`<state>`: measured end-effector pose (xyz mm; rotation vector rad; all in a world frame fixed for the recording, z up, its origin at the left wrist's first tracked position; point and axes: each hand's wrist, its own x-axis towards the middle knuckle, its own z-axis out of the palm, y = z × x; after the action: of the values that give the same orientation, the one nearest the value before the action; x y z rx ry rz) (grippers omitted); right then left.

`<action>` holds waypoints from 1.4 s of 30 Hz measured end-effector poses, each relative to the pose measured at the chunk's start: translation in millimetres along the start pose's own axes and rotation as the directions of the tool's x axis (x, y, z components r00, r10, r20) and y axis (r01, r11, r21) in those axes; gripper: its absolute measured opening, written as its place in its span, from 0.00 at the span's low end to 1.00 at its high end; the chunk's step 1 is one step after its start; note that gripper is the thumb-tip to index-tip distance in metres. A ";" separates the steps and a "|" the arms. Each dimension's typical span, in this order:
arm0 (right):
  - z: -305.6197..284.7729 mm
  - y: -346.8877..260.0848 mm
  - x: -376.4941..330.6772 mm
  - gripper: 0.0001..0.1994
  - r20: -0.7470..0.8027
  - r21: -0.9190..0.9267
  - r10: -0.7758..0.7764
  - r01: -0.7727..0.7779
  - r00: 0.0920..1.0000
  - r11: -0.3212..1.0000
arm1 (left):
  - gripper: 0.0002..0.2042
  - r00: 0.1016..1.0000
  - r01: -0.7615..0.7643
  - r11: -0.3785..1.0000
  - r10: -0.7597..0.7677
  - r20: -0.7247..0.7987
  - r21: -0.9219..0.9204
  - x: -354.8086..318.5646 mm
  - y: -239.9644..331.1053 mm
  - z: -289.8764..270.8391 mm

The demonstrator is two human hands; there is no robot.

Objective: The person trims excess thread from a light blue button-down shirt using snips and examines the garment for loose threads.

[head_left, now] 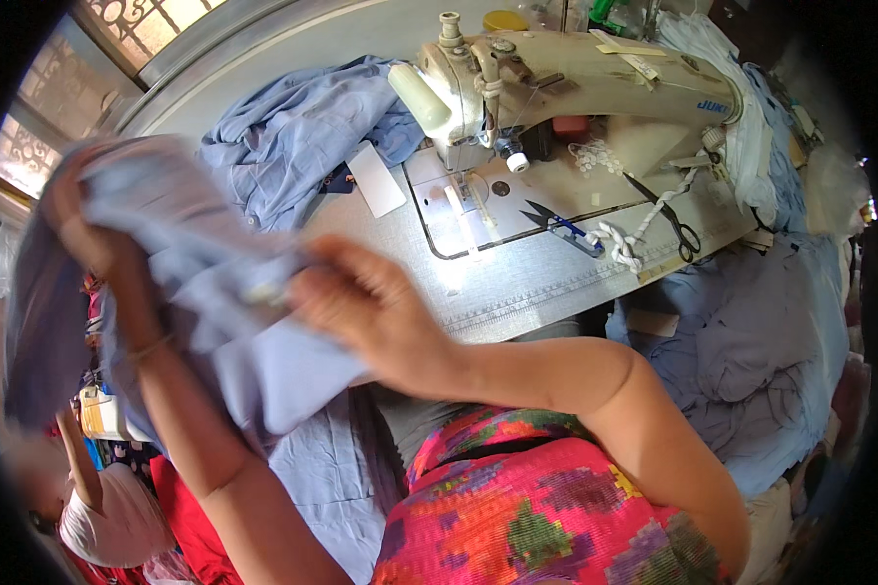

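Note:
A light blue garment [215, 253] is held up at the left, blurred by motion. My left hand [93, 229] is raised at its far left part, with cloth on both sides of it; the fingers are smeared but seem closed on the fabric. Nearer the middle, my right hand [366, 307] pinches the garment's edge between thumb and fingers. A small pale spot or tag shows beside the right fingertips, too blurred to make out. Cloth hangs from both hands toward my lap.
A sewing machine [595, 83] stands on a metal-topped table [517, 292]. Blue thread snips [561, 230], black scissors [668, 216], a knotted white cord [622, 244] and a white card [376, 180] lie there. Blue cloth is heaped behind [293, 127] and right [751, 341]. Another person [117, 517] sits at lower left.

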<state>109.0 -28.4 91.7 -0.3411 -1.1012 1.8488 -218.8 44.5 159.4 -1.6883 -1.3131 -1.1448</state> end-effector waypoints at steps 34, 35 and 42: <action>-165.2 24.1 -34.1 0.09 -0.313 0.045 0.085 -0.075 0.946 0.996 | 0.05 0.580 0.804 0.138 -0.398 0.711 -0.579 -154.4 310.6 85.9; -166.0 25.1 -33.8 0.09 -0.316 0.034 0.081 -0.074 0.945 0.997 | 0.06 0.610 0.786 0.175 -0.368 0.701 -0.592 -155.5 308.5 86.9; -166.6 28.4 -32.3 0.07 -0.321 -0.037 0.072 -0.088 0.944 0.995 | 0.06 0.617 0.786 0.198 -0.315 0.721 -0.586 -159.2 301.9 88.6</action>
<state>213.9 31.2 -31.1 -0.6986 -0.9215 1.7608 78.7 -3.9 -23.6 -2.3760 -1.9529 -2.3482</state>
